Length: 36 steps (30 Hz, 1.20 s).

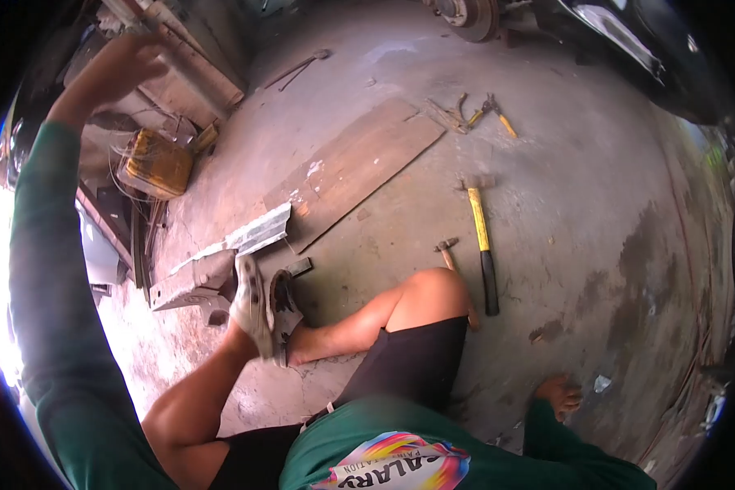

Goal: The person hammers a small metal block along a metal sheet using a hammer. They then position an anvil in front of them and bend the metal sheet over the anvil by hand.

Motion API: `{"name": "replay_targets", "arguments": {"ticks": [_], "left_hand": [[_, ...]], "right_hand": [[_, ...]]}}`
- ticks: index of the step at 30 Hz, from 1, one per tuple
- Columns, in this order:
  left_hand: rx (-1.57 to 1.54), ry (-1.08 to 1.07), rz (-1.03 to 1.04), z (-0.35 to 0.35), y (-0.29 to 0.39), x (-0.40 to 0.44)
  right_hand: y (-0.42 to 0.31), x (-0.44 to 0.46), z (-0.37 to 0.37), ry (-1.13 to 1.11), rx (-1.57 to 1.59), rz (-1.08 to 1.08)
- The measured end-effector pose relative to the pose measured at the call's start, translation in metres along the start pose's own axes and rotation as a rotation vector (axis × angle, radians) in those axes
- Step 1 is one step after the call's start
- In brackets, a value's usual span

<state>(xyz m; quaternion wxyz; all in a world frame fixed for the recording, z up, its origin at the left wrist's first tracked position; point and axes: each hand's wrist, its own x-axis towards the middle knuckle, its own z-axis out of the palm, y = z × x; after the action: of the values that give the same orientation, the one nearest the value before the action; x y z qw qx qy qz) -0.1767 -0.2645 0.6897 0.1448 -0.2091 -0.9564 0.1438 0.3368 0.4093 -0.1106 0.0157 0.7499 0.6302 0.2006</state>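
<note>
My left hand [131, 67] is raised at the upper left, blurred, in front of leaning boards; its fingers look spread and I see nothing in them. Low on the right, my right hand [559, 395] rests on the concrete floor, fingers apart, near a small pale scrap [602, 383]. A sledgehammer with a yellow and black handle [481, 229] lies beyond my bent knee. Beside it is a smaller hammer [448, 253], partly hidden by the knee. Close to my feet are a bent metal piece [196, 282] and a ridged silver strip [261, 232].
A flat brown board [359, 167] lies mid-floor. Beyond it are pliers [451, 114], a yellow-handled tool [498, 116] and long tongs [298, 69]. A yellow jerrycan [157, 163] stands at left. A wheel hub [468, 16] and dark vehicle body [637, 57] are at upper right.
</note>
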Motion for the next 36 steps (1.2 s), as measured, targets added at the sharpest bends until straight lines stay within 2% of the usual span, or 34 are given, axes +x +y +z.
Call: {"name": "replay_targets", "arguments": {"ticks": [3,5,8,10,12,13,15,18,22,23,24,28,30,32,34,36], "left_hand": [[-0.026,-0.102,0.071,-0.006,0.027,0.05],[-0.026,-0.047,0.255,-0.015,0.042,0.066],[-0.024,-0.057,0.208,-0.024,0.054,0.069],[0.023,-0.095,0.252,-0.03,0.051,0.063],[0.028,-0.13,0.165,-0.031,0.047,0.057],[0.052,-0.14,0.226,-0.031,0.043,0.057],[0.06,-0.173,0.208,-0.032,0.043,0.058],[0.089,-0.215,0.25,-0.035,0.044,0.073],[0.082,-0.233,0.288,-0.056,0.05,0.111],[0.103,-0.375,0.177,-0.063,0.053,0.125],[0.089,-0.26,0.286,-0.057,0.047,0.131],[0.225,-0.52,0.195,-0.074,0.028,0.166],[0.231,-0.654,0.092,-0.082,0.0,0.188],[0.27,-0.601,0.106,-0.095,-0.03,0.213],[0.17,-0.434,0.134,-0.1,-0.057,0.235],[0.193,-0.427,0.146,-0.097,-0.081,0.258]], "right_hand": [[0.005,-0.004,0.003,0.035,0.002,-0.028],[-0.004,-0.011,-0.011,0.041,0.009,-0.047],[0.009,-0.028,-0.037,0.04,0.012,-0.059],[0.02,-0.036,-0.052,0.046,0.008,-0.064],[0.027,-0.036,-0.056,0.047,-0.004,-0.068],[0.026,-0.023,-0.017,0.051,-0.01,-0.07],[0.025,0.001,0.067,0.055,-0.031,-0.077],[0.021,-0.032,-0.075,0.058,-0.084,-0.091],[0.009,-0.036,-0.069,0.065,-0.092,-0.091],[0.013,-0.032,-0.054,0.163,-0.06,-0.139],[0.031,-0.028,-0.048,0.254,-0.034,-0.188],[0.024,-0.029,-0.043,0.116,-0.076,-0.155],[0.032,-0.03,-0.037,0.246,-0.088,-0.208],[0.027,-0.034,-0.051,0.182,-0.184,-0.239],[0.03,-0.03,-0.056,0.144,-0.265,-0.267],[0.032,-0.028,-0.026,0.285,0.024,-0.165]]}}
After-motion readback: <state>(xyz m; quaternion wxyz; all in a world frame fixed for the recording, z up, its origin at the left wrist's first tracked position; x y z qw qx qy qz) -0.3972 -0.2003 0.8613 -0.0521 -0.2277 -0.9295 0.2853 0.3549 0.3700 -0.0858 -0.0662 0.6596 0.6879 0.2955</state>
